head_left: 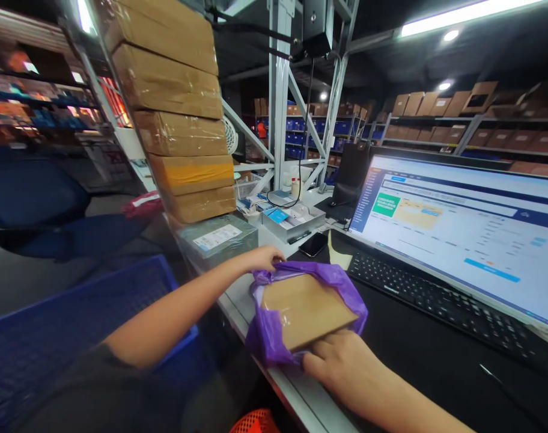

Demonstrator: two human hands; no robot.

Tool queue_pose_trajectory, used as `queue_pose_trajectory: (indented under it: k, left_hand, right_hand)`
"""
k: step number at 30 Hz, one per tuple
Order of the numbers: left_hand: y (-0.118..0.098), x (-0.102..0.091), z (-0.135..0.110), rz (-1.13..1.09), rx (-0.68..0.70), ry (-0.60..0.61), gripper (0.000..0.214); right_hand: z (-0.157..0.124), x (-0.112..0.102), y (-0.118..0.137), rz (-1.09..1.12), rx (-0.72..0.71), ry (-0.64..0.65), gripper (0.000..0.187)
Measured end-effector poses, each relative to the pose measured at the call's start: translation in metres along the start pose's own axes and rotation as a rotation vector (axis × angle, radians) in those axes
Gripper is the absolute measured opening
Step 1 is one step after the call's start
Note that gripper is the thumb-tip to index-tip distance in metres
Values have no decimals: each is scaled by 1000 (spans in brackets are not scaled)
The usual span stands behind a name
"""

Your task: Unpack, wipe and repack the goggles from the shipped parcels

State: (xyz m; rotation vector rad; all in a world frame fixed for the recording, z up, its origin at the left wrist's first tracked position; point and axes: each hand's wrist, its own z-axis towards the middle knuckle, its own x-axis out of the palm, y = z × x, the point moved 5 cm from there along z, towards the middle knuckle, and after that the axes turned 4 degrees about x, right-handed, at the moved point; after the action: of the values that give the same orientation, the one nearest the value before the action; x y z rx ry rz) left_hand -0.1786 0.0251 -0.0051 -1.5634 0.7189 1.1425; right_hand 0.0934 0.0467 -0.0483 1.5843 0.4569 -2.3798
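A flat brown cardboard parcel [305, 310] lies on the desk edge, partly wrapped in a purple plastic bag [267, 328]. My left hand [262, 258] grips the bag's far edge, fingers curled over the plastic. At the near end, my right hand [341, 364] pinches the bag's opening against the parcel's corner. Both forearms reach in from the lower left and bottom.
A tall stack of taped brown parcels [179, 108] stands behind, on a grey parcel [217, 237]. A monitor [463, 231], keyboard [431, 297] and phone [313, 243] sit to the right. A blue crate [76, 325] is at the left. Warehouse shelves fill the background.
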Motion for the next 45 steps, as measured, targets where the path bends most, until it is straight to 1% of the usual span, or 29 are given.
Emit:
queue_pose_trajectory:
  k: [1,3,5,6,7,9,10,11,12,13,14,16,18,21,23,25,27,29,31,32,34,36,38,39,40,41,43,44,45]
  left_hand:
    - [-5,-4,-2,-28,38,13,39]
    - [-14,-20,-12,-73,104,1,65]
    - [-24,-44,-31,-108,171,-29,75]
    - [-30,-55,-44,-124,212,-44,74]
    - [-38,-65,-58,-133,272,-87,67]
    - [-56,-76,-87,-80,359,-234,47]
    - [-67,-75,-101,-37,408,-297,37]
    - [-75,-67,-110,12,423,-295,31]
    - [-81,-53,-116,74,415,-237,30]
    - [-83,-41,-120,120,376,-213,29]
    - [-80,-30,-121,142,305,-233,28]
    - [-64,-16,-119,106,141,-333,30]
    - [-44,-7,-115,-10,66,-387,36]
    - [-15,4,-108,-262,28,-385,33]
    - [1,15,-102,-388,-37,-379,27]
    - [12,32,-96,-448,-94,-355,22]
    - [19,50,-91,-468,-120,-333,24]
    - [24,63,-89,-468,-129,-330,28]
    - [28,65,-89,-441,-119,-338,30]
    - [30,60,-90,-422,-111,-344,32]
    - [29,41,-91,-372,-98,-369,38]
    - [17,13,-88,-267,-61,-425,42]
    - [-14,-12,-77,-98,57,-466,43]
    - [-34,-19,-67,-54,143,-420,44]
    - [-56,-20,-56,-36,234,-335,47]
    - [-77,-18,-44,-25,318,-241,56]
    - [-113,-5,-20,20,470,-62,69]
    - [-125,3,-8,41,514,1,63]
    - [-132,10,4,49,540,50,49]
  right_hand:
    - [0,1,-2,12,45,-27,19]
    - [0,-3,-5,20,126,-104,23]
    - [0,-12,-8,16,167,-172,18]
    - [2,-17,-7,11,172,-199,13]
    - [3,-22,-6,10,170,-221,11]
    - [10,-28,0,19,176,-260,14]
    - [15,-29,4,30,182,-282,17]
    - [20,-28,9,42,188,-306,21]
    - [26,-26,15,49,197,-334,23]
    - [32,-23,21,45,202,-364,23]
    - [38,-20,27,27,207,-392,21]
    - [48,-14,38,-40,187,-440,13]
    - [54,-8,47,-109,127,-455,13]
    - [53,0,53,-183,30,-452,19]
    - [48,8,57,-224,-30,-438,18]
    - [41,18,62,-257,-102,-411,17]
    - [32,24,63,-278,-159,-387,17]
    - [24,22,55,-232,-167,-364,18]
    - [14,9,36,-128,-95,-356,20]
    - [9,-1,22,-79,-29,-358,24]
    - [-5,-20,-7,-45,110,-358,34]
    - [-19,-33,-30,-75,185,-336,35]
    - [-32,-37,-44,-101,196,-308,26]
    - [-37,-35,-47,-109,190,-300,20]
    - [-41,-33,-49,-109,185,-295,18]
    - [-45,-30,-50,-106,181,-292,19]
    - [-48,-24,-49,-100,176,-285,22]
    - [-49,-23,-49,-91,177,-284,22]
    - [-49,-22,-49,-77,182,-287,21]
